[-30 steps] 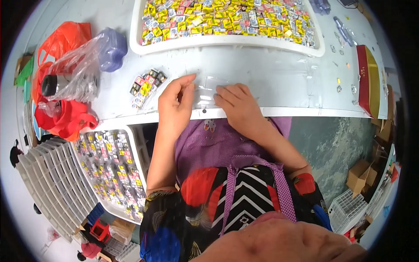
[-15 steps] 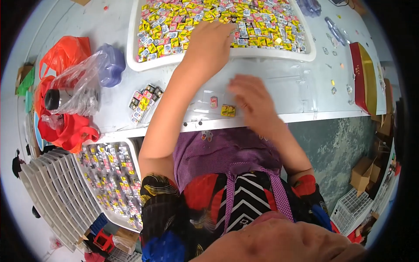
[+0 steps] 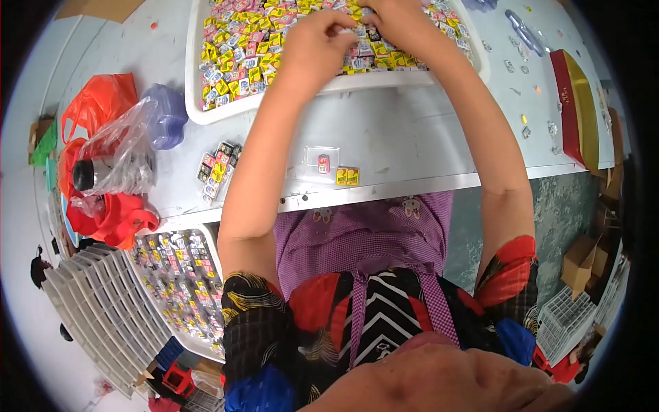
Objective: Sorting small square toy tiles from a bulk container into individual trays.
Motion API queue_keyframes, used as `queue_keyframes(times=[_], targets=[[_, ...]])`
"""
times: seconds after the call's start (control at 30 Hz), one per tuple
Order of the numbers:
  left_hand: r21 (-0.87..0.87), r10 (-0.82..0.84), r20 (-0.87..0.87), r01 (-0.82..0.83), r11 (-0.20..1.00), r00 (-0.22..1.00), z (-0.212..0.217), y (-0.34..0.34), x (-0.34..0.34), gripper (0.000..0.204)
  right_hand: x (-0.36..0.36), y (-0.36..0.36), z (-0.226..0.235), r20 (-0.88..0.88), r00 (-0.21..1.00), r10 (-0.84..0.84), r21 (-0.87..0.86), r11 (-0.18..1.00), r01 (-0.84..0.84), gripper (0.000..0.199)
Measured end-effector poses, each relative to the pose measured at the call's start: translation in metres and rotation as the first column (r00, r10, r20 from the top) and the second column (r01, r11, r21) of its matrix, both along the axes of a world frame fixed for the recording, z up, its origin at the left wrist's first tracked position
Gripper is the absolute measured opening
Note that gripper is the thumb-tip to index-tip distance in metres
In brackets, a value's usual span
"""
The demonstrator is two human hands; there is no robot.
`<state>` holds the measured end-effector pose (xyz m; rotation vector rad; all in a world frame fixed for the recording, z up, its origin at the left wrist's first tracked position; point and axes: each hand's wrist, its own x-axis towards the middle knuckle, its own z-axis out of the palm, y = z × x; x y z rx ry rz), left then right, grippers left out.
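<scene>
Both the left hand (image 3: pixel 317 42) and right hand (image 3: pixel 400 24) reach into the white tray (image 3: pixel 206 113) of small colourful packets (image 3: pixel 240 55), fingers curled among them though their hold cannot be told, while a clear plastic case (image 3: pixel 321 162) lies near the table edge beside red bags (image 3: pixel 96 165).

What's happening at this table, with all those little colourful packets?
A person is reaching with both hands into a white tray heaped with small colourful wrapped pieces. The left hand and right hand are close together, fingers down among the pieces. Nearer the table's edge lies a small clear plastic case with one red piece in it and two yellow pieces beside it. A short stack of the same pieces sits to the left, near some plastic bags.
</scene>
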<state>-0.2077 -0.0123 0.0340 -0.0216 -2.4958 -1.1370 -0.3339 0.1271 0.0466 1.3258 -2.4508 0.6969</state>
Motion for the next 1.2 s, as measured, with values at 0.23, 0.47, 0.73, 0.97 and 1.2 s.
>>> queue_keyframes(times=[0.23, 0.47, 0.73, 0.97, 1.2], targets=[[0.277, 0.002, 0.322, -0.097, 0.956, 0.947, 0.035, -0.024, 0.121, 0.012, 0.042, 0.016, 0.03, -0.007, 0.998, 0.07, -0.106, 0.992, -0.07, 0.009], [-0.034, 0.065, 0.38, -0.056, 0.998, 0.923, 0.001, 0.004, 0.175, 0.013, 0.134, 0.048, 0.01, 0.112, 0.97, 0.218, -0.239, 0.953, -0.187, 0.023], [-0.153, 0.009, 0.315, 0.042, 0.987, 0.949, -0.013, 0.017, 0.173, 0.016, 0.219, 0.056, -0.049, 0.353, 0.915, 0.194, -0.08, 0.981, -0.177, 0.034], [-0.072, 0.044, 0.338, -0.021, 0.997, 0.94, -0.006, 0.023, 0.185, 0.023, 0.215, 0.046, -0.041, 0.209, 0.97, 0.123, 0.078, 0.987, -0.142, 0.039], [-0.044, 0.0, 0.247, 0.011, 0.999, 0.969, -0.011, 0.025, 0.198, 0.03, 0.216, 0.045, -0.039, 0.208, 0.967, 0.144, 0.09, 0.982, -0.165, 0.037]])
